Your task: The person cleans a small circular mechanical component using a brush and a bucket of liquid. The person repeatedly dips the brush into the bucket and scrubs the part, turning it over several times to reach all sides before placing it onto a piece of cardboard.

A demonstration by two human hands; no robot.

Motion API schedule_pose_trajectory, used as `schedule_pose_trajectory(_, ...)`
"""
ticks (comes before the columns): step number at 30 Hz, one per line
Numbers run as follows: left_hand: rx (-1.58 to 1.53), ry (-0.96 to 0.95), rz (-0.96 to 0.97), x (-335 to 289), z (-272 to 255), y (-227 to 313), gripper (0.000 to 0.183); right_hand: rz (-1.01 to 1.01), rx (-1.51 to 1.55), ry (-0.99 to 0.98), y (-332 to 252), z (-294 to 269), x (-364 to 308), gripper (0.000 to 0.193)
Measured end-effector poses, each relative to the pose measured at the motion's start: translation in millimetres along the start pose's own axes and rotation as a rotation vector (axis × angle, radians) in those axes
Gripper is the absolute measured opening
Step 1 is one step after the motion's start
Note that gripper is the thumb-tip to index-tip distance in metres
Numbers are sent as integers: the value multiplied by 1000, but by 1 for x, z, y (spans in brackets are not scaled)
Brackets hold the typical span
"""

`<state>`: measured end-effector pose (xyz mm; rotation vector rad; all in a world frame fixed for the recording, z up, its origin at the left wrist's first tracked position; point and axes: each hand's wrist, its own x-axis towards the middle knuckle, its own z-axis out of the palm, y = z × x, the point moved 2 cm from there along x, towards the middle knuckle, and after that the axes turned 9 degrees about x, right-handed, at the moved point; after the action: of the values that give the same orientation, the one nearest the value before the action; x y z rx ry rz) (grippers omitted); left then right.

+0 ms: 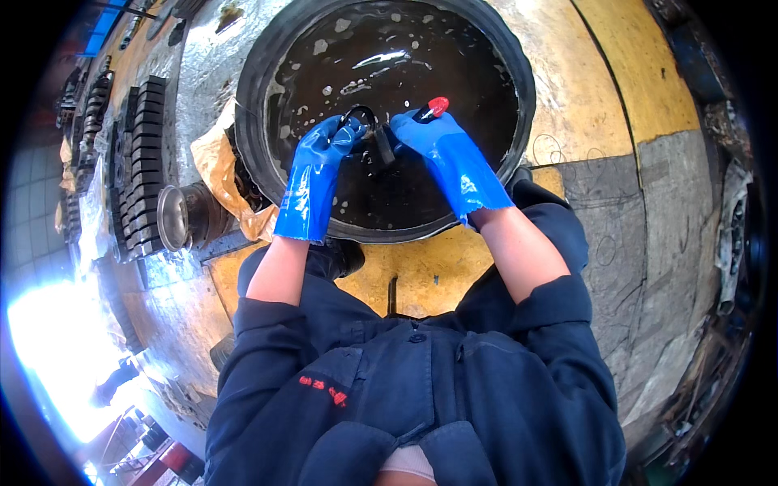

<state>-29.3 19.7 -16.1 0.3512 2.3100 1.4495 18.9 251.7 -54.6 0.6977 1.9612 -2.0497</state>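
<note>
Holding dark liquid (454, 73), round black tub (253, 97), curved black part (361, 110) clamped by blue-gloved left fingers (344, 136), red-tipped black handle (433, 108) clamped by blue-gloved right fingers (414, 133)

Holding dark part (384, 148) in left grip (327, 142), red-ended handle (438, 107) in right grip (423, 136), above tub (525, 81) of murky liquid (454, 61).

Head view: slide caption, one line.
Gloved left hand gripping black curved part, right hand red-tipped handle, over tub of dark liquid.

Gloves (314, 180): blue, glossy, wavy-edged cuffs
Jacket (397, 377): dark navy, sleeves (555, 303) turned up
Button (416, 338): round, dark
Marking (338, 397): red, on wearer's chest left of button
Trousers (559, 235): navy
</note>
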Motion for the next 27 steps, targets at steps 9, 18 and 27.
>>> schedule_pose_trajectory(9,106,58,-4,6,-1,-14,48,-62,-443,62,-13,-2,-20,39)
schedule_pose_trajectory(18,228,-21,171,10,0,-18,41,-330,-418,56,-22,16,-25,30)
schedule_pose_trajectory(27,129,-85,130,15,10,-11,42,15,290,-102,18,4,1,33)
